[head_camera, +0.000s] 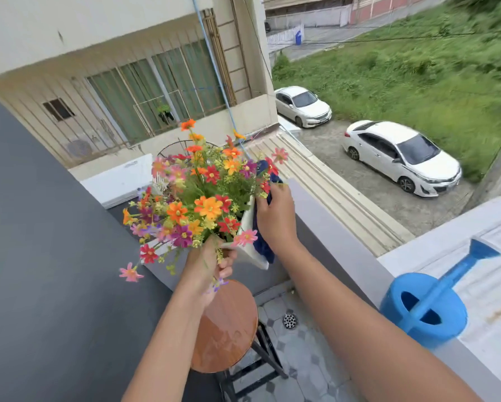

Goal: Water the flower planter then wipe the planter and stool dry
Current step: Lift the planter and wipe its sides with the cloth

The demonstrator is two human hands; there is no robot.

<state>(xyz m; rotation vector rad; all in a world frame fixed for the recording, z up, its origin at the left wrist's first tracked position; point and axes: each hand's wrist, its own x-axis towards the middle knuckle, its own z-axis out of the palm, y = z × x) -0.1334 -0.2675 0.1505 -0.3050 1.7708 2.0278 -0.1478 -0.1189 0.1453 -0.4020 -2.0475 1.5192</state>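
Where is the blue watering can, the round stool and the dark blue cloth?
Watering can (pixel 417 309): head view, on its round blue body, atop the ledge.
Stool (pixel 229 329): head view, on the wet wooden seat.
Cloth (pixel 262 248): head view, on the dark fold hanging below the right hand (pixel 275 219).

The light is soft, even daylight, with no hard shadows. The wet stool seat (pixel 226 326) below the hands shines a little. Far right of the hands, the grass (pixel 417 76) is blurred, and lines bend at the edges.

two white cars (pixel 401 156), floor drain (pixel 290 320)
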